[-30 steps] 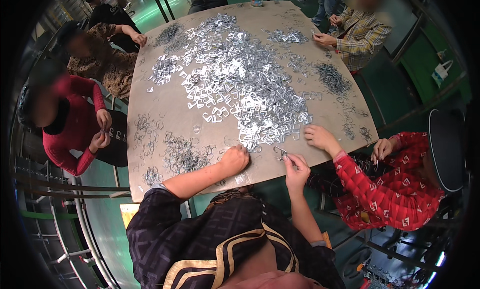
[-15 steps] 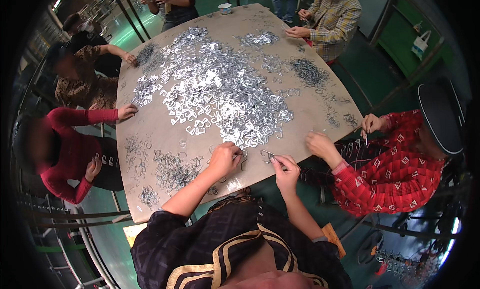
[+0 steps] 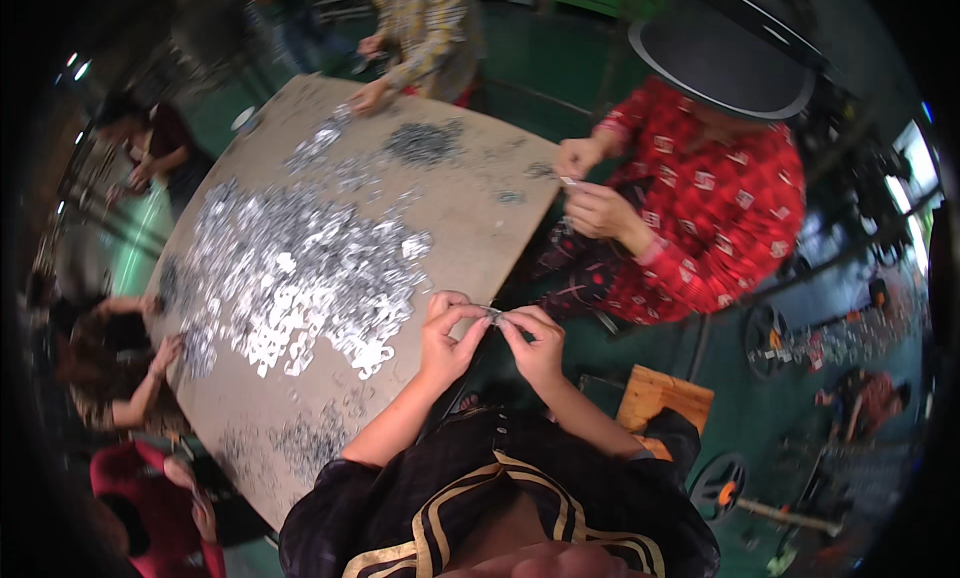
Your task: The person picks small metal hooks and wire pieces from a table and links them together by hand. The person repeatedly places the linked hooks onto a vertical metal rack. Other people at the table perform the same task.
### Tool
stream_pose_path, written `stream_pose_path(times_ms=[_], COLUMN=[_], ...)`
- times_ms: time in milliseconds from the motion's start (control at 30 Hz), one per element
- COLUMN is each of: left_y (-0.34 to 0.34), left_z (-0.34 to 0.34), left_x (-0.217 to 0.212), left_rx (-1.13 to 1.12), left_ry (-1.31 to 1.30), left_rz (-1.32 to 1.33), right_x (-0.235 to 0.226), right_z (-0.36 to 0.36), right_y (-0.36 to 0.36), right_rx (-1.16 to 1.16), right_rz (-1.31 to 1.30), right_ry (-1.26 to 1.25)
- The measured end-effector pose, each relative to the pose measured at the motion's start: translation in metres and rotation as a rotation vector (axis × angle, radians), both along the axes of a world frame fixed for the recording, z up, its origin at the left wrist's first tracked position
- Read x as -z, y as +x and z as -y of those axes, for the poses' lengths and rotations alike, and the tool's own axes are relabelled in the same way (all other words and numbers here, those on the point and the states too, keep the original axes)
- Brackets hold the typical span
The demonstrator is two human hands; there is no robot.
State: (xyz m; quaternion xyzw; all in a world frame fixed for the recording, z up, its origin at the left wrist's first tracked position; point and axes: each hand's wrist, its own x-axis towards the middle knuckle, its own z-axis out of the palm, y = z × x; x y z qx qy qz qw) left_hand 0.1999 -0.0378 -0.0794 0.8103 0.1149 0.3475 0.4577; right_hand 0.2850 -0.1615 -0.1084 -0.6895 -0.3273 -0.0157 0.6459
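Observation:
Together in front of my body, my left hand (image 3: 452,338) and my right hand (image 3: 536,346) pinch a small metal hook (image 3: 493,317) between their fingertips. Fingers cover most of the hook, and blur hides its finer shape. Both hands are at the near right edge of the brown-covered table (image 3: 490,248). To the left of them spreads a large pile of shiny silver hooks (image 3: 310,278). Thin wire pieces (image 3: 310,438) lie scattered on the near left part of the table.
A person in red (image 3: 720,198) with a dark visor sits close on my right, handling a small piece. Another darker heap of wire pieces (image 3: 425,143) lies at the far side. Other people work around the table. A wooden stool (image 3: 665,403) stands at my right.
My view has swung to the right, so the table sits further left. My left hand has left the pile's edge and met my right hand at the hook.

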Motion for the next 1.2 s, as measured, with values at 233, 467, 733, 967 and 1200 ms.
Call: stream_pose_path(times_ms=[233,467,733,967,1200], left_y=[0.093,0.171,0.235,0.274,0.295], left_z=[0.083,0.193,0.323,0.403,0.467], left_x=[0.003,-0.01,0.002,0.029,0.051], left_rx=[0.343,0.859,1.21,1.273,1.283], left_ry=[-0.039,-0.072,-0.165,-0.082,-0.21], left_rz=[0.095,0.104,0.082,0.114,0.027], right_x=[-0.004,-0.019,-0.012,0.02,0.019], right_z=[0.096,0.214,0.388,0.543,0.596], right_y=[0.037,0.059,0.102,0.217,0.274], right_rx=[0.328,0.72,1.358,1.622,1.694], right_rz=[0.077,0.191,0.064,-0.155,-0.285], right_ry=[0.034,-0.098,-0.093,-0.331,-0.594])
